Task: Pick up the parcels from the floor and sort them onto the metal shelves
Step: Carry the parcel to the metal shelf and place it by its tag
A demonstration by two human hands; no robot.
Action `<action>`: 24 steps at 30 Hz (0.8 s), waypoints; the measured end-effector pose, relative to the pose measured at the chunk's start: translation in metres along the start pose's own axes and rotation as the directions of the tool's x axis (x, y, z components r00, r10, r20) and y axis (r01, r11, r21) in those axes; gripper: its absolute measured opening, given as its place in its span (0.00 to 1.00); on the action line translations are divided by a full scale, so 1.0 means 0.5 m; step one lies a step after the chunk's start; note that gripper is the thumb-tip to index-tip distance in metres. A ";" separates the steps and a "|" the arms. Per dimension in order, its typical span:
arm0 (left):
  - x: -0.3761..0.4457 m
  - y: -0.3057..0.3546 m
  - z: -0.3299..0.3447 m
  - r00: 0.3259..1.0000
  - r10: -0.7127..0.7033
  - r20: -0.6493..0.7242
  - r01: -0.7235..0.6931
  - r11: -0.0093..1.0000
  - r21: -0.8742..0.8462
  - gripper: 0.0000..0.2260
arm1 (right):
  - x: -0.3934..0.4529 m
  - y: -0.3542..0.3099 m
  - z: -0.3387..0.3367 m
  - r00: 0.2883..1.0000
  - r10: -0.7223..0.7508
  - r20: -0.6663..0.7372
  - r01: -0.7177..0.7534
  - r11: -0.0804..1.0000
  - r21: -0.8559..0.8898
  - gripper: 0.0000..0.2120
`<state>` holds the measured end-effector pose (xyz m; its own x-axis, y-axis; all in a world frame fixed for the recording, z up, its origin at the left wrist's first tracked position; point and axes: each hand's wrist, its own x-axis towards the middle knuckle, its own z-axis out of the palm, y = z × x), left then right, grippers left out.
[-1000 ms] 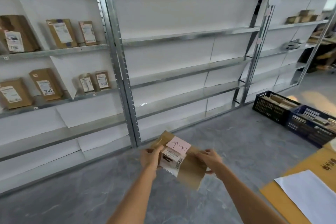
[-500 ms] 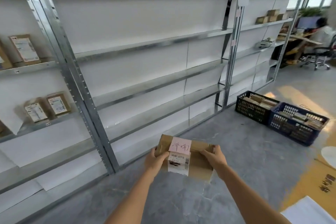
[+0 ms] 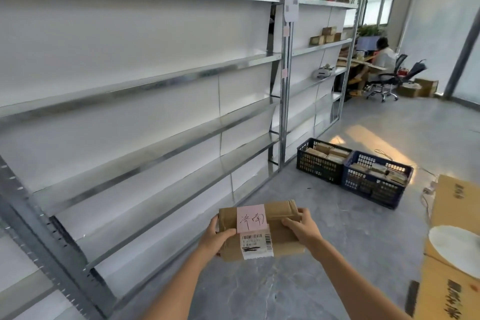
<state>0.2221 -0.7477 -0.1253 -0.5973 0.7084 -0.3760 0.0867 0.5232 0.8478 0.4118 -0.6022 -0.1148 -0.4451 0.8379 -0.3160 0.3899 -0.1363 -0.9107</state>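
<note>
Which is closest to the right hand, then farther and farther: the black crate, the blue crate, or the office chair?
From the right hand:
1. Black crate, ahead on the floor.
2. Blue crate, beside it, rightward; nearly tied.
3. Office chair, far back right.

Both forearms run bare from the bottom edge up to the parcel (image 3: 259,231), no sleeves showing. The left hand (image 3: 215,238) and right hand (image 3: 302,228) wear no gloves, rings or watch.
</note>
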 end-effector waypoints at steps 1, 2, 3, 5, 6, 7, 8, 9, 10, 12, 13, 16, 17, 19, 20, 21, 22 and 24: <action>0.044 0.016 0.001 1.000 0.005 -0.011 -0.005 1.000 0.001 0.35 | 0.032 -0.010 -0.003 1.000 -0.010 -0.012 0.010 1.000 -0.006 0.20; 0.088 0.034 0.002 1.000 0.009 -0.017 -0.009 1.000 -0.007 0.35 | 0.065 -0.021 -0.006 0.999 -0.026 -0.028 0.026 1.000 -0.010 0.20; 0.131 0.054 0.003 1.000 0.010 -0.013 -0.011 1.000 -0.021 0.34 | 0.099 -0.033 -0.009 0.998 -0.037 -0.055 0.036 0.999 -0.012 0.20; 0.210 0.102 0.007 1.000 0.030 0.006 -0.029 0.999 -0.033 0.31 | 0.164 -0.062 -0.017 0.993 -0.041 -0.113 0.041 0.999 -0.005 0.21; 0.245 0.130 0.010 0.999 0.044 0.016 -0.044 0.998 -0.033 0.30 | 0.195 -0.075 -0.023 0.989 -0.041 -0.139 0.042 0.999 0.003 0.22; 0.280 0.155 0.012 0.998 0.057 0.027 -0.056 0.998 -0.038 0.30 | 0.224 -0.088 -0.030 0.986 -0.041 -0.159 0.043 0.999 0.011 0.23; 0.313 0.181 0.018 0.997 0.067 0.036 -0.065 0.997 -0.043 0.29 | 0.251 -0.102 -0.038 0.984 -0.043 -0.174 0.047 0.999 0.022 0.23; 0.344 0.206 0.023 0.996 0.071 0.046 -0.068 0.997 -0.046 0.29 | 0.277 -0.113 -0.048 0.980 -0.043 -0.192 0.050 0.998 0.033 0.24; 0.374 0.230 0.031 0.996 0.075 0.054 -0.072 0.996 -0.044 0.28 | 0.301 -0.124 -0.060 0.976 -0.040 -0.215 0.051 0.998 0.043 0.24; 0.428 0.272 0.052 0.994 0.079 0.075 -0.077 0.997 -0.028 0.25 | 0.345 -0.140 -0.085 0.968 -0.033 -0.250 0.047 0.998 0.050 0.24; 0.453 0.290 0.064 0.993 0.082 0.090 -0.080 0.997 -0.024 0.23 | 0.366 -0.146 -0.097 0.964 -0.022 -0.265 0.037 0.998 0.050 0.23; 0.523 0.344 0.099 0.985 0.106 0.139 -0.102 0.994 -0.037 0.15 | 0.435 -0.166 -0.136 0.956 -0.001 -0.293 0.020 0.998 0.061 0.22; 0.551 0.362 0.111 0.982 0.113 0.151 -0.109 0.993 -0.034 0.14 | 0.462 -0.172 -0.150 0.955 0.005 -0.298 0.015 0.998 0.067 0.22; 0.611 0.396 0.144 0.977 0.137 0.164 -0.137 0.990 -0.010 0.16 | 0.518 -0.182 -0.184 0.949 0.013 -0.316 0.012 0.997 0.077 0.21; 0.640 0.414 0.162 0.975 0.146 0.170 -0.147 0.989 -0.009 0.17 | 0.547 -0.186 -0.203 0.946 0.016 -0.324 0.011 0.997 0.081 0.21; 0.668 0.431 0.180 0.972 0.148 0.180 -0.150 0.989 -0.003 0.18 | 0.580 -0.189 -0.223 0.945 0.019 -0.327 0.008 0.997 0.083 0.21; 0.695 0.452 0.199 0.971 0.155 0.182 -0.158 0.988 0.000 0.18 | 0.612 -0.193 -0.243 0.943 0.020 -0.332 0.007 0.997 0.082 0.20; 0.751 0.502 0.237 0.971 0.154 0.183 -0.158 0.987 0.006 0.18 | 0.686 -0.201 -0.285 0.942 0.015 -0.335 0.014 0.996 0.084 0.20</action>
<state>0.1141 -0.2945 -0.0979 -0.4210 0.8550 -0.3029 0.1847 0.4077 0.8942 0.3351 -0.2258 -0.0939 -0.1430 0.9644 -0.2223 0.3145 -0.1687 -0.9342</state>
